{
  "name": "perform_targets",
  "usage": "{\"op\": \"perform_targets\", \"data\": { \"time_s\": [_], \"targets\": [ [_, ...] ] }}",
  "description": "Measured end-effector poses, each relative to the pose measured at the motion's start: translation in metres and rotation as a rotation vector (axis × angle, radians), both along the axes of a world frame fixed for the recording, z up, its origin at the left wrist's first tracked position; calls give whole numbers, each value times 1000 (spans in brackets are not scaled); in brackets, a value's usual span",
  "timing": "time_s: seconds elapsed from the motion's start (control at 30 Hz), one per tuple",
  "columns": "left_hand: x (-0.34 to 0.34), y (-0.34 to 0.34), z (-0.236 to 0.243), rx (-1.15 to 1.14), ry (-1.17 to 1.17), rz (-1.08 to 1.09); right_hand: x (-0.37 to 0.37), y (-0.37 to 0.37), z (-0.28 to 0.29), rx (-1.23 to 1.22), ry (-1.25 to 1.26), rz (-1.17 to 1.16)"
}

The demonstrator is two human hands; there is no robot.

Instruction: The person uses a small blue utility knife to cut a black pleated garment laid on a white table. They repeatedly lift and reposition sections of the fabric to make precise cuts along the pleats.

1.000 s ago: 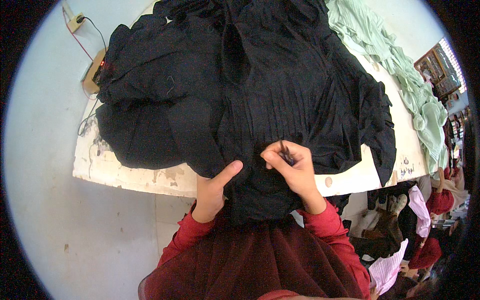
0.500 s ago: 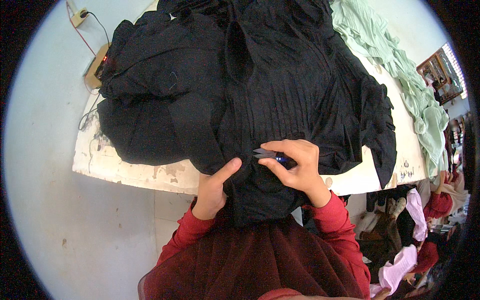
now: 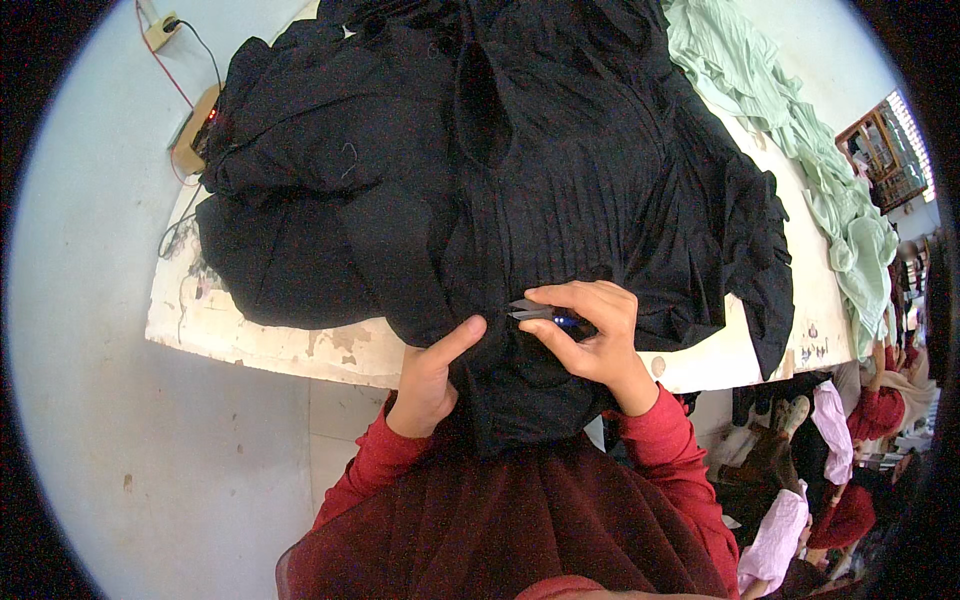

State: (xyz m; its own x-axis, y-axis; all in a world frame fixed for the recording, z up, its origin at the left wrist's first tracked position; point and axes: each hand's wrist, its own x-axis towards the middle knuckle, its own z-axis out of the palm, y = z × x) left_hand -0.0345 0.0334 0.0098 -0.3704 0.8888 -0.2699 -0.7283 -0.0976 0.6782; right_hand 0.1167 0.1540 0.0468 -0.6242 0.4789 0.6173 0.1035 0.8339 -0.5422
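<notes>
A black garment with a row of narrow pleats lies spread over the table, its near end hanging over the front edge. My right hand pinches a pair of thread snips, whose pointed blades face left just above the cloth; a bluish part shows inside the palm. Whether the blades touch a thread is too small to tell. My left hand grips the garment's near edge, thumb on top and the other fingers hidden beneath the fabric. A loose pale thread rests on the cloth further back.
The worn cream table has peeling patches along its front. Pale green cloth drapes down its right side. At the left wall stands a tan box with a red light and cables. Other people with pink cloth work at the lower right.
Both hands stay almost in place; the left shifts very slightly right with the garment's edge. At the lower right, a person's pink cloth has moved.
</notes>
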Motion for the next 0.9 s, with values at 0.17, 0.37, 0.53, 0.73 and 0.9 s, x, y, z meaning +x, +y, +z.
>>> {"op": "perform_targets", "data": {
  "time_s": [0.17, 0.37, 0.53, 0.73, 0.9],
  "targets": [
    [0, -1, 0, 2, 4, -5, -4, 0, 1, -7, 20, 1],
    [2, -1, 1, 5, 7, 3, -5, -4, -7, -240, 123, -79],
    [7, -4, 2, 17, 242, 118, -2, -11, -4, -534, 102, -12],
    [9, -7, 6, 94, 442, 125, -16, -5, 18, -155, -33, 135],
    [9, -8, 7, 111, 567, 122, -26, 8, 22, -275, 48, 249]
  ]
}}
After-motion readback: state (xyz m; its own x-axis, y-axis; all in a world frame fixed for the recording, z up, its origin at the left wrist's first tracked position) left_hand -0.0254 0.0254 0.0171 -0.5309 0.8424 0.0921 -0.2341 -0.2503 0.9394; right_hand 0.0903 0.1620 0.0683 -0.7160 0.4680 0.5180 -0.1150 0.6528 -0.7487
